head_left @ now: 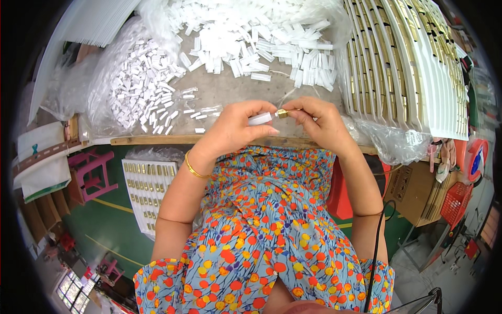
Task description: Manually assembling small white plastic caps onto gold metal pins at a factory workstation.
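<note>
Over the near edge of the table, my left hand (pixel 235 125) pinches a small white rectangular casing (pixel 260 119) between thumb and fingers. My right hand (pixel 323 121) grips a small gold-coloured metal piece (pixel 283 113) with its thumb and fingertips. A small white bit at the left end of the gold piece sits close to the casing's right end; whether they touch I cannot tell. A heap of longer white translucent sleeves (pixel 230 47) lies beyond my hands. To the left is a pile of tiny white blocks (pixel 141 86) on clear plastic.
Stacked white trays with rows of gold pieces (pixel 402 68) stand at the right end. A wooden strip (pixel 172 140) edges the table. Lower left is another white tray (pixel 151 188) with gold pieces. Cardboard (pixel 413 188) and a red basket (pixel 455 204) are at right.
</note>
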The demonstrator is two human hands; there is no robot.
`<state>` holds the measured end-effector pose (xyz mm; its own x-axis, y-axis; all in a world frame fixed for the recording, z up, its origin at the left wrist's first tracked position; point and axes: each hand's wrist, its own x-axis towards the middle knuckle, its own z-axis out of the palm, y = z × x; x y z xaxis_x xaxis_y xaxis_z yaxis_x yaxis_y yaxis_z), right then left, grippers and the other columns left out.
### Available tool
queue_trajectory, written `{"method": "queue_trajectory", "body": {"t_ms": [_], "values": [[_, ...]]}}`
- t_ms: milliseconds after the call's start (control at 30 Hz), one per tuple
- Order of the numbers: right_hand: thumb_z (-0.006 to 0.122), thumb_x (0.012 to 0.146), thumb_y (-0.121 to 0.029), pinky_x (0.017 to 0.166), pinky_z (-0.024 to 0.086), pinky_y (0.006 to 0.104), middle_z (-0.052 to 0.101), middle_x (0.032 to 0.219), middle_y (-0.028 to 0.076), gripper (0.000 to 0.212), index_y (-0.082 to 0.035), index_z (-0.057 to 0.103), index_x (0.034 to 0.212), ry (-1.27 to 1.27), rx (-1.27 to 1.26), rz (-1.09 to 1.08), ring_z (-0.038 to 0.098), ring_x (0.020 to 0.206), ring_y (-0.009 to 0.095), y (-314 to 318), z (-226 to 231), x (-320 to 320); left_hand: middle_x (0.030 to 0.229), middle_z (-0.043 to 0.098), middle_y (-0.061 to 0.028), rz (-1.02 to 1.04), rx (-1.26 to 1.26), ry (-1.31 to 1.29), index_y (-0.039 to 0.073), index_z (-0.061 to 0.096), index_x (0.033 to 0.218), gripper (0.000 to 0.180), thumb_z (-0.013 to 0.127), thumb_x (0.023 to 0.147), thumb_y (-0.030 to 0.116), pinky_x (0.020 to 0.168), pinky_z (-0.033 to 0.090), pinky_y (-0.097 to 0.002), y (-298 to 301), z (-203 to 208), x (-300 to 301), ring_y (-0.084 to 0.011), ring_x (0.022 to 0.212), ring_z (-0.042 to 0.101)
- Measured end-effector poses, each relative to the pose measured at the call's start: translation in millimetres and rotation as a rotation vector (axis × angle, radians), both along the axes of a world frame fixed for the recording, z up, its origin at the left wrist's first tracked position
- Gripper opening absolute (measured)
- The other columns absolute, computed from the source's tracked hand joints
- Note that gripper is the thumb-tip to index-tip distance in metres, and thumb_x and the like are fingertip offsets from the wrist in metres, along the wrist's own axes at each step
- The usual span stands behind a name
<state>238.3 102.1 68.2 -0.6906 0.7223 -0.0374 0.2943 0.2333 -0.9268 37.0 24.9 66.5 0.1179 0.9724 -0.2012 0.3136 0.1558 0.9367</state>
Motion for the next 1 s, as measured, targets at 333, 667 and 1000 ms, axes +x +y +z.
{"method": "queue_trajectory", "body": {"t_ms": [333, 667, 1000], "values": [[0.061, 0.083, -0.007, 0.056, 0.044, 0.0250, 0.061, 0.074, 0.006, 0.014, -0.001, 0.064, 0.096, 0.014, -0.074, -0.052, 0.054, 0.062, 0.011, -3.0, -2.3, -4.7, 0.081, 0.063, -0.0013, 0.118, -0.229, -0.305, -0.002, 0.063, 0.098, 0.020, 0.066, 0.080, 0.006, 0.062, 0.045, -0.0193, -1.5, -6.6, -13.8, -0.0051, 0.070, 0.055], [0.060, 0.086, -0.006, 0.061, 0.048, 0.0210, 0.064, 0.079, 0.004, 0.016, 0.001, 0.063, 0.099, 0.051, -0.357, -0.085, 0.058, 0.067, 0.007, -13.9, -3.7, -9.4, 0.074, 0.060, 0.0023, 0.126, -0.137, -0.148, -0.002, 0.065, 0.089, 0.013, 0.067, 0.079, 0.007, 0.057, 0.041, -0.0177, -5.0, -5.6, -7.8, -0.0028, 0.066, 0.050], [0.058, 0.086, -0.004, 0.064, 0.051, 0.0213, 0.065, 0.081, 0.005, 0.016, 0.002, 0.062, 0.101, 0.128, -0.372, -0.162, 0.061, 0.073, 0.008, -34.8, -3.9, -10.4, 0.062, 0.055, 0.0041, 0.059, -0.091, -0.140, -0.001, 0.066, 0.084, 0.016, 0.068, 0.078, 0.014, 0.047, 0.035, -0.0208, -9.1, -10.8, -10.7, -0.0026, 0.055, 0.042]]}}
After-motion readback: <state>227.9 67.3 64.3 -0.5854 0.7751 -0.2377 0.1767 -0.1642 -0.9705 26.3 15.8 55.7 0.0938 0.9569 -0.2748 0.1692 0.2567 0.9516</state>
